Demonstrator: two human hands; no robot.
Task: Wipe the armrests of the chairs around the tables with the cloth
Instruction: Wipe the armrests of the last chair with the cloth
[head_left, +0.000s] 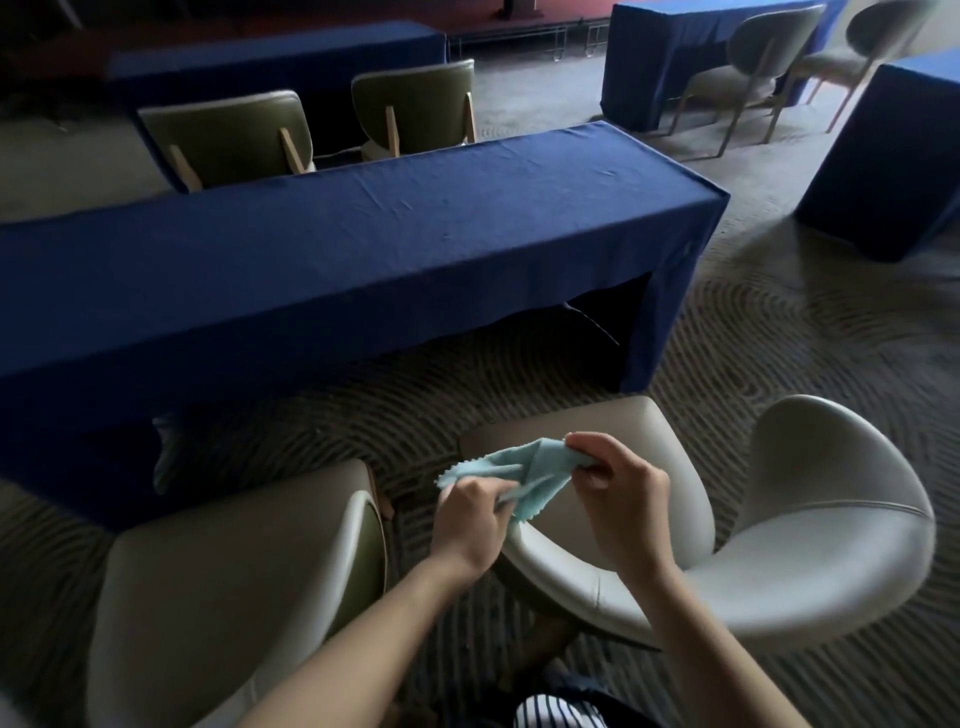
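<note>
We take as landmark the long bench (363, 234), draped to the floor in dark blue and running across the middle of the view. Entry one: the cloth (524, 465), pale blue-green with a zigzag-cut edge, held in the air on the near side of the bench toward its right end. It is stretched between both hands above the left rim of the cream chair (831, 545), and we cannot tell whether its lower edge touches that rim. Entry two: the left hand (470, 525), fingers curled round the lower left part of the cloth. Entry three: the right hand (618, 493), pinching the upper right corner of the cloth between thumb and fingertips. Entry four: the cream chair itself, back and arms in one rounded curve, standing on the near side of the bench by its right end and turned at an angle to it. Entry five: a second chair (234, 597), cream with a green edge, also on the near side of the bench, further toward its middle. Entry six: two green-backed chairs (228, 137) side by side just beyond the bench. Entry seven: a far bench (275, 62), also in blue, behind those. Entry eight: a patterned carpet (779, 338), which we note under the bench and around its right end.
</note>
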